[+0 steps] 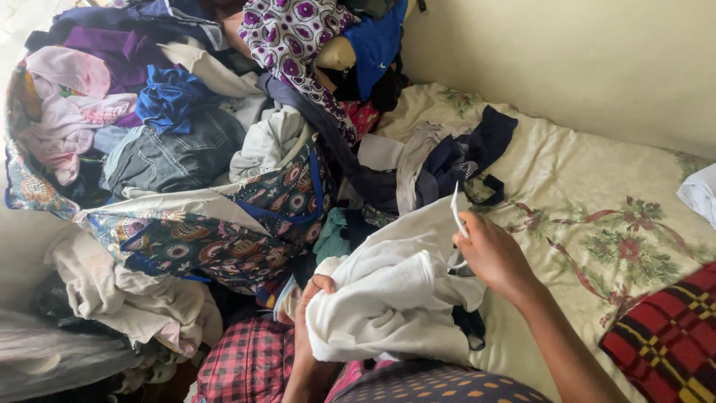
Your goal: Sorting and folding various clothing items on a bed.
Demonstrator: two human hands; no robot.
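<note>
A crumpled white garment (388, 298) lies bunched in front of me on the bed. My left hand (313, 295) grips its left side from below, fingers curled into the cloth. My right hand (488, 254) pinches a thin white strap or edge of the same garment (456, 213) and holds it up. A large heap of mixed clothes (186, 142) rises just behind and to the left of the garment.
The bed has a cream floral sheet (597, 216). A dark navy garment (462, 160) lies by the pile. A red checked blanket (671, 336) sits at the right. White cloth (701, 194) shows at the far right edge. A pale wall (582, 60) stands behind.
</note>
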